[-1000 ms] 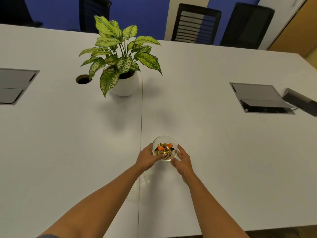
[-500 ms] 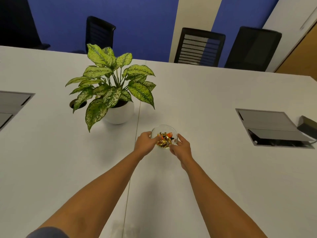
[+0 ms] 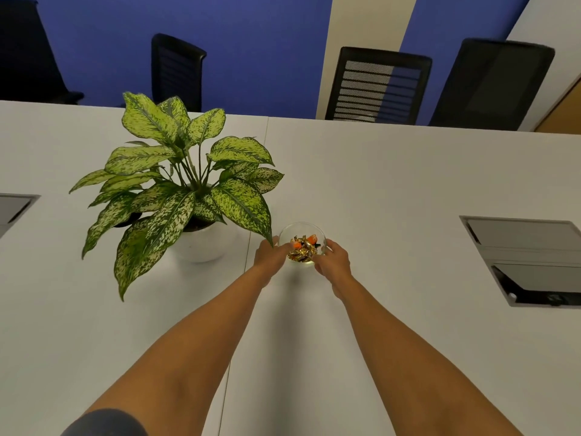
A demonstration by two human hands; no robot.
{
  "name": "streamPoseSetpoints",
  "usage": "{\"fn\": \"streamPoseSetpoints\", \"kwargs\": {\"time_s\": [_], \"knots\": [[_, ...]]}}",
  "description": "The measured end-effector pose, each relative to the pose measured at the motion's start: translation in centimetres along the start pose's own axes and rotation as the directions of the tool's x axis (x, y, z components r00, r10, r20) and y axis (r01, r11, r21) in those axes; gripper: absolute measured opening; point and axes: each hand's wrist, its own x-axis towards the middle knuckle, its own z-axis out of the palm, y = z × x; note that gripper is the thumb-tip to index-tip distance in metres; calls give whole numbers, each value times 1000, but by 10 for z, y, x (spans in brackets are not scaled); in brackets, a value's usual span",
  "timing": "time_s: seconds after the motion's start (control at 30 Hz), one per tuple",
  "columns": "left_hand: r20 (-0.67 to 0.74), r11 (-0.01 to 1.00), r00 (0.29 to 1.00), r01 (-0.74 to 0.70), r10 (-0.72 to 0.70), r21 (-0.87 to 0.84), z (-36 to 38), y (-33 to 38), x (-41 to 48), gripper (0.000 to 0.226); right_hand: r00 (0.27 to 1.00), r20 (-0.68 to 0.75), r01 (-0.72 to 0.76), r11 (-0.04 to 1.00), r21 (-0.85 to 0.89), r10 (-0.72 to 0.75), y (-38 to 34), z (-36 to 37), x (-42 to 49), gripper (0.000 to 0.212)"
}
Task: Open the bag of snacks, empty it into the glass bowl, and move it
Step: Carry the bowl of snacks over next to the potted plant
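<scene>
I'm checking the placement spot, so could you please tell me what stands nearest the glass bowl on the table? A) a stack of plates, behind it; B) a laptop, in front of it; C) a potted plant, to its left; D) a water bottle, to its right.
C: the glass bowl of wrapped snacks, held between both hands, sits just right of the potted plant in its white pot.

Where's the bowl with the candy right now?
In the head view, the glass bowl sits mid-table, held between the left hand and right hand, just right of the potted plant.
</scene>
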Motion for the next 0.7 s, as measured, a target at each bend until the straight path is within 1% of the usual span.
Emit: {"fn": "streamPoseSetpoints", "kwargs": {"time_s": [0.13, 0.23, 0.37, 0.5, 0.63, 0.7], "knots": [[-23, 996, 999, 26, -28, -80, 6, -1, 30, 53, 1000, 17, -4, 1000, -12, 4, 4, 12, 31, 63], [-69, 1000, 998, -6, 5, -17, 8, 1, 48, 41, 999, 32, -10, 1000, -20, 10, 9, 18, 52, 64], [-76, 1000, 997, -2, 5, 29, 11, 5, 63, 40, 999, 40, 5, 1000, -29, -4, 14, 23, 71, 65], [-96, 999, 995, -20, 25, 50, 15, 5, 70, 36, 999, 47, 18, 998, -57, -15, 17, 23, 82, 63], [-116, 999, 993, -17, 23, 49, 17, -1, 73, 25, 997, 81, 9, 996, -83, -3, 20, 24, 86, 63], [-110, 999, 994, -10, 15, 50, 17, -2, 73, 31, 996, 94, 20, 995, -94, -11, 21, 24, 86, 63]]}}
